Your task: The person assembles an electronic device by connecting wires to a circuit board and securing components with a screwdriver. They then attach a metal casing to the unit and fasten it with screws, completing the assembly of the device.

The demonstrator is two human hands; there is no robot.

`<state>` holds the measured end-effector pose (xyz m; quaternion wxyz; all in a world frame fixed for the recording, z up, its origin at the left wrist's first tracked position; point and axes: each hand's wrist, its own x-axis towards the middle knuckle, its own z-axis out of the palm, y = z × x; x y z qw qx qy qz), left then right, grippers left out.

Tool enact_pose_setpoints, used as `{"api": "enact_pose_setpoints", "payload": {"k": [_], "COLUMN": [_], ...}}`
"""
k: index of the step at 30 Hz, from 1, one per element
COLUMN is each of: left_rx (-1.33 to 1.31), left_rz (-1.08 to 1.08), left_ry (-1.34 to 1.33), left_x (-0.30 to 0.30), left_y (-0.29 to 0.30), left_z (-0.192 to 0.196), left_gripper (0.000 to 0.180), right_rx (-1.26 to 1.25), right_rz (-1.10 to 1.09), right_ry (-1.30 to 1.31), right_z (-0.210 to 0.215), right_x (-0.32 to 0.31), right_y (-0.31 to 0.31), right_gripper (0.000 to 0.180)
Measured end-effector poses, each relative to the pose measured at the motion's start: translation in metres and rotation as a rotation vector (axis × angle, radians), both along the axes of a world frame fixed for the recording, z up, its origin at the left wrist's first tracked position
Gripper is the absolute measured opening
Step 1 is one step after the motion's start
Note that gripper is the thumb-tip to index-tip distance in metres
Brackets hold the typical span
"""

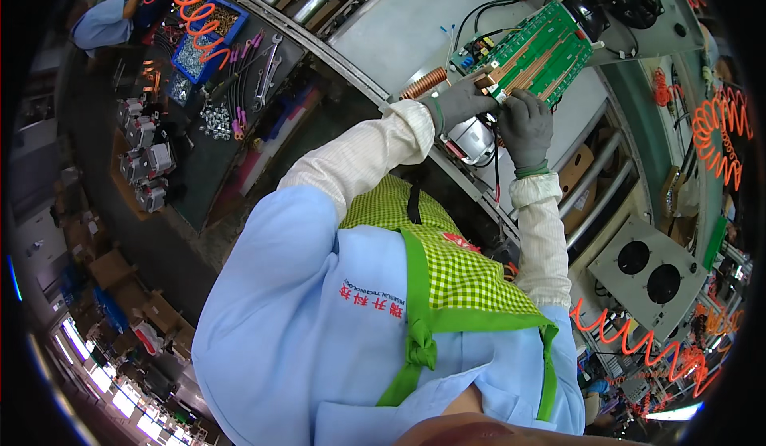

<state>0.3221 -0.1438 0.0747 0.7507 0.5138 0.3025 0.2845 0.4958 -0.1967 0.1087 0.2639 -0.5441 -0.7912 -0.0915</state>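
Both gloved grips, left hand [461, 104] and right hand [526, 124], pinch the green circuit board's [533, 51] near edge, steadying it over the grey panel [415, 23].

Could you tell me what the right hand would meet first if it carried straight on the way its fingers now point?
Most likely the green circuit board: the gloved right hand already has its fingers at the board's near edge, beside the left hand. Depth is hard to judge here.

Green circuit board [536, 51], grey gloves [527, 127], orange coiled hose [191, 7].
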Motion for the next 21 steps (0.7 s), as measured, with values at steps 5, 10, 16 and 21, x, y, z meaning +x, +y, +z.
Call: {"api": "enact_pose_setpoints", "payload": {"k": [5,10,16,21], "left_rx": [-0.07,0.084,-0.222,-0.229], "left_rz": [-0.053,0.112,0.085,0.079], "left_ry": [-0.079,0.072,0.115,0.203], "left_x": [-0.005,0.001,0.002,0.001], "left_y": [0.003,-0.003,0.002,0.0], "left_z": [0.006,0.016,0.031,0.033], "left_gripper": [0.033,0.047,0.058,0.054], "right_rx": [-0.008,-0.1,-0.085,-0.402], "right_rz": [0.017,-0.022,-0.181,-0.265], "right_ry": [0.017,-0.006,0.076,0.5], "right_z": [0.0,0.007,0.042,-0.033], "right_x": [0.002,0.0,-0.019,-0.026], "right_y": [0.0,-0.006,-0.067,-0.194], "right_gripper": [0.026,0.027,0.042,0.04]}}
